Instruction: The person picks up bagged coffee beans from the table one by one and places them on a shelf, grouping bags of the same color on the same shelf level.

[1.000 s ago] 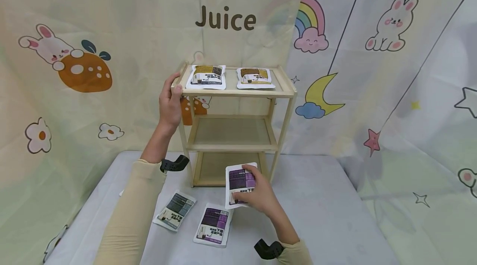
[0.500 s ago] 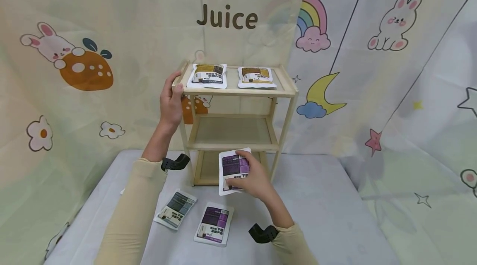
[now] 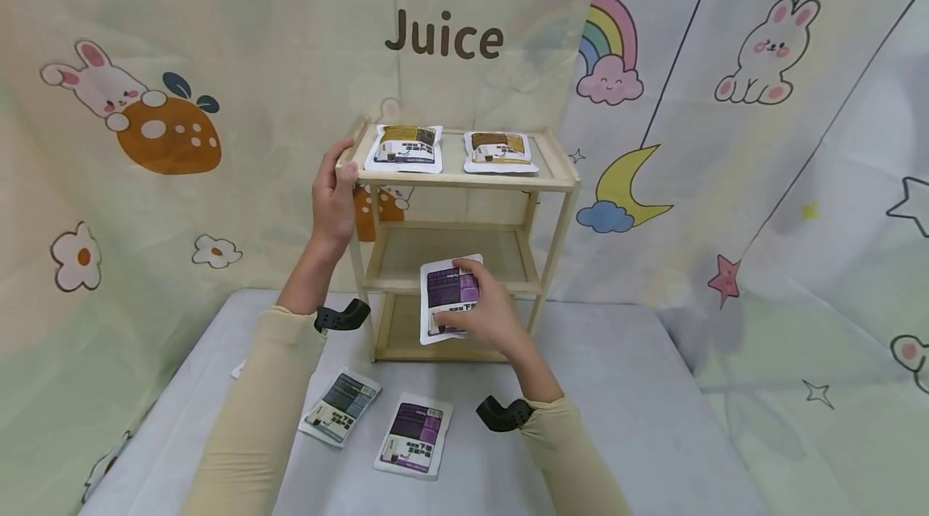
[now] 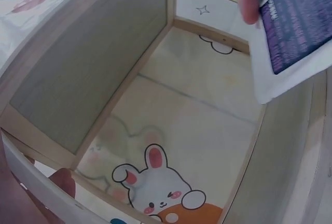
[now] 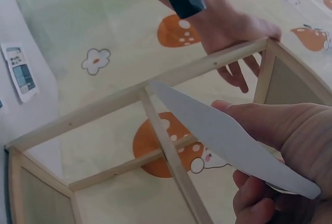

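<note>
A three-tier wooden shelf rack (image 3: 559, 238) stands before me. My left hand (image 3: 334, 210) grips its upper left edge, thumb in front and fingers behind the rail. In my right hand (image 3: 497, 318) is a white pouch with a purple label (image 3: 444, 290), pinched between thumb and fingers. It is raised in front of the rack, overlapping the middle shelf's front rail in the head view. The right wrist view shows this pouch (image 5: 218, 133) edge-on. In the left wrist view its label (image 4: 298, 24) shows near the opening between the tiers.
Two yellow-brown labelled pouches, a left one (image 3: 404, 150) and a right one (image 3: 499, 151), lie on the top tier. On the white tabletop (image 3: 617, 411) are a grey-green pouch (image 3: 341, 407) and another purple pouch (image 3: 414, 437). A printed cloth (image 3: 290, 56) hangs close behind.
My right hand has lifted the purple pouch up and slightly left, from the rack's bottom tier to the middle shelf's front. The left hand keeps its grip on the rack.
</note>
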### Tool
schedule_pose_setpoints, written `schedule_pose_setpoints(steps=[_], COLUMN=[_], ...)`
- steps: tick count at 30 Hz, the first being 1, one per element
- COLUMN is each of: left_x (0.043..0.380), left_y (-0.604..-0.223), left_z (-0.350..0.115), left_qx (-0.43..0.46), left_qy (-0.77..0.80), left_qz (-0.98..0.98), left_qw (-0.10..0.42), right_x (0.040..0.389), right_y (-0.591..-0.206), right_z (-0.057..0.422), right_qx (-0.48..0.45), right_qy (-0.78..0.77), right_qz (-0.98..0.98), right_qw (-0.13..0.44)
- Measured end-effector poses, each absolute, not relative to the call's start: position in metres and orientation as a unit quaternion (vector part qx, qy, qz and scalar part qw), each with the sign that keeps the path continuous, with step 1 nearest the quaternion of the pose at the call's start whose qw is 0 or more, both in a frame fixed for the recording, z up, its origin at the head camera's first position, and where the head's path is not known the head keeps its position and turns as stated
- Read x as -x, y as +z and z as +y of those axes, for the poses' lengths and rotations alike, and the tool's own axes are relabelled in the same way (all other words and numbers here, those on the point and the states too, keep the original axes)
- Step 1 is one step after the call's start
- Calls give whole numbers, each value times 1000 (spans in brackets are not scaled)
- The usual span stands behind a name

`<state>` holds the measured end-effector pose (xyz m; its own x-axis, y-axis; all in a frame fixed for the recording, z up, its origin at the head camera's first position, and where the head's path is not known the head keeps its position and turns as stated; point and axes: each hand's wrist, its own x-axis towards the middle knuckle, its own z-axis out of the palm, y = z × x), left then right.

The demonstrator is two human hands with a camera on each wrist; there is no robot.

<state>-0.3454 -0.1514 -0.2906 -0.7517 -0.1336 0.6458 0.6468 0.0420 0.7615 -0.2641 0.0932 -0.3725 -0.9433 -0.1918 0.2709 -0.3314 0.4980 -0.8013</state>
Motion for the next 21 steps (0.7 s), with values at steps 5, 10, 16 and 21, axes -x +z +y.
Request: schedule_pose_setpoints(steps=[5,10,16,21], left_x=[346,344,330,328], left_y=[-292,-293,-282,-279], left_z=[-152,-152,-151,-149], left_qx=[196,193,190,203], left_qy=[-664,-662,-658,-663], left_qz=[-657,-662,-666,-661], left_qw=[299,294,294,286], right_x=[276,289,315,333], right_y=[-358,-352,-348,-346], right_z=[91,83,76,75], right_qx=[-161,-164,-174,-166], right_qy=[483,476,463,472], right_qz=[-858,-860,-866,-864], right_qw=[66,78,75,61])
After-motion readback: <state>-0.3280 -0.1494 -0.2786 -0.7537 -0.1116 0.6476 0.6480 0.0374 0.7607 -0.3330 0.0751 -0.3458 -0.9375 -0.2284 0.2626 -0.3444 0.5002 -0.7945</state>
